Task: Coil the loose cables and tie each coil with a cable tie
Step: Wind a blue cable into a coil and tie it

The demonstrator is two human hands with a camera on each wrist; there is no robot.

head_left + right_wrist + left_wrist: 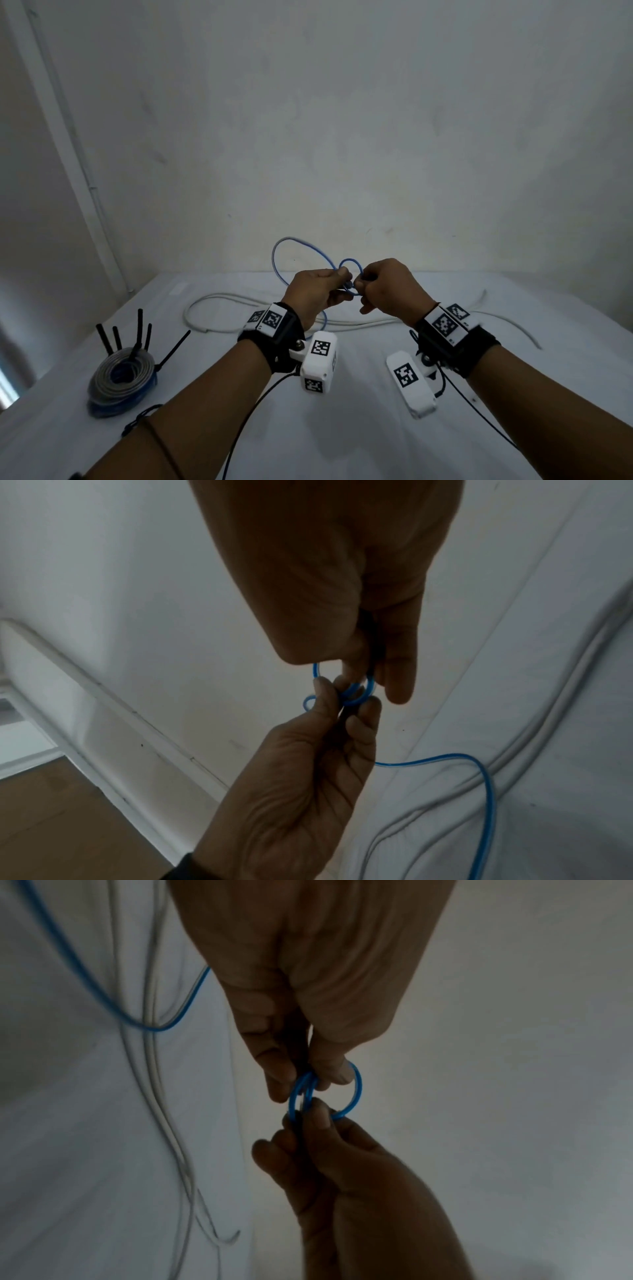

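A thin blue cable (pixel 349 261) is held up above the table, wound into a small loop (pixel 356 1088) between my two hands. My left hand (pixel 342 278) pinches the loop's left side between thumb and fingers (pixel 337 1073). On the right side, my right hand (pixel 360 285) pinches it too, fingers curled round the strands (pixel 359 699). A wider blue loop (pixel 284 246) arcs up to the left. The rest hangs down toward the table (pixel 486 783).
A long white cable (pixel 219 298) lies loose across the white-covered table (pixel 342 438) beneath my hands. At the left stand two stacked coils, grey on blue (pixel 120 377), with several black cable ties (pixel 139 329) sticking up. The wall rises close behind.
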